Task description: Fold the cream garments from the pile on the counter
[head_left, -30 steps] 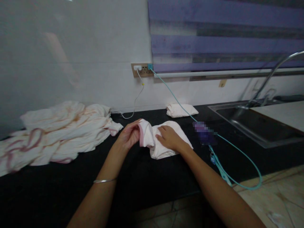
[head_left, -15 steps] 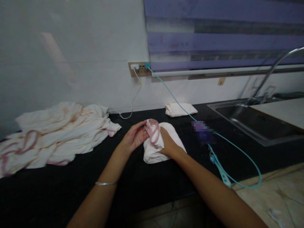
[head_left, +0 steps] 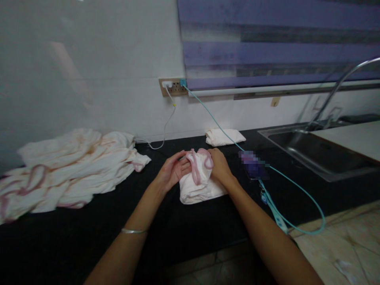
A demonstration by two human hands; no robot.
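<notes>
Two bare hands close around a small white garment with pink trim, folded into a compact bundle on a black countertop, near the middle of the surface and back from its front edge. The left hand cups the bundle's left side, fingers curled against the cloth; the right hand grips its upper right, fingers hooked at the pink-edged opening (whether they pinch the trim itself cannot be told). A thin metal bangle circles the left wrist. Toward the countertop's left end lies a loose heap of white cloth streaked with pink. Along the back edge, against the wall, sits another folded white piece. A teal cable runs from the wall socket across the surface and loops over the front edge. A steel sink with a curved tap occupies the right end.
</notes>
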